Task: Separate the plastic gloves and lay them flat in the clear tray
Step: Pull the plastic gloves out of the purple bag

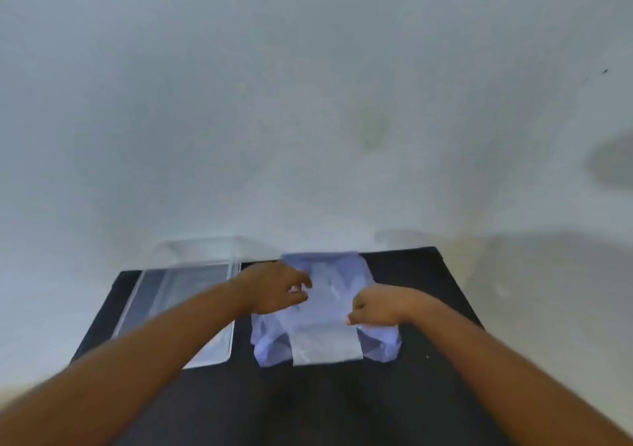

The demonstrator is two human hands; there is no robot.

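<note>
1. Plastic gloves [325, 308]: a translucent, bluish stack lying on the black tabletop [411, 394], just right of the clear tray [191, 361].
2. Left hand [274, 288]: rests on the stack's upper left part; the fingertips appear pinched on a top layer, though motion blur leaves this grip uncertain.
3. Right hand [376, 305]: curled closed on the right edge of the top layer, pinching the film.
4. Clear tray: lies flat on the tabletop; through the blur no glove can be made out inside it.
5. Progress: judged early. The first sheet is only being peeled; separating and laying flat remain for the whole stack.
</note>
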